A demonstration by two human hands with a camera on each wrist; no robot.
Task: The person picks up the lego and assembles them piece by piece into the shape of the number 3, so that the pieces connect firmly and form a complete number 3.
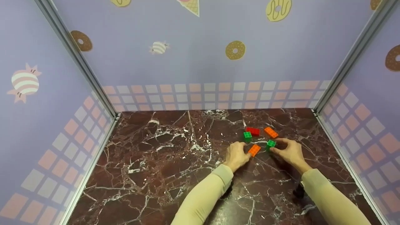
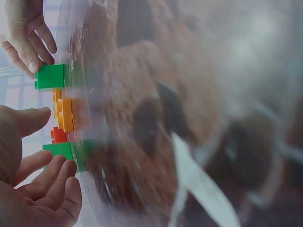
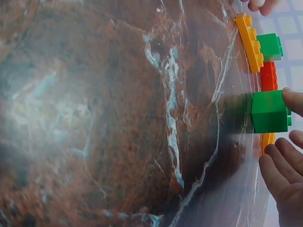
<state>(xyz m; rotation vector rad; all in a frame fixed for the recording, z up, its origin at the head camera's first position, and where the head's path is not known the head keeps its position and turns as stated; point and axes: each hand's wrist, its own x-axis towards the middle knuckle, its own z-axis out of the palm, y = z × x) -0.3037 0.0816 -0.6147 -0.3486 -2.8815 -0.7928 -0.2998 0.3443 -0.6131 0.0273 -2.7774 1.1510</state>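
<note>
My right hand pinches a green toy brick between thumb and index finger, low over the table. In the right wrist view the thumb overlaps this green brick, with the fingers at its other side. Left of it, my left hand has its thumb right at the edge of an orange brick lying flat. Its thumb and fingers are spread apart in the left wrist view. A second green brick stands just beyond the left fingertips, beside a red brick.
Another orange brick lies behind the green brick at my right hand. The dark marbled tabletop runs to a patterned back wall and side walls in metal frames. A small black object shows beside the right sleeve.
</note>
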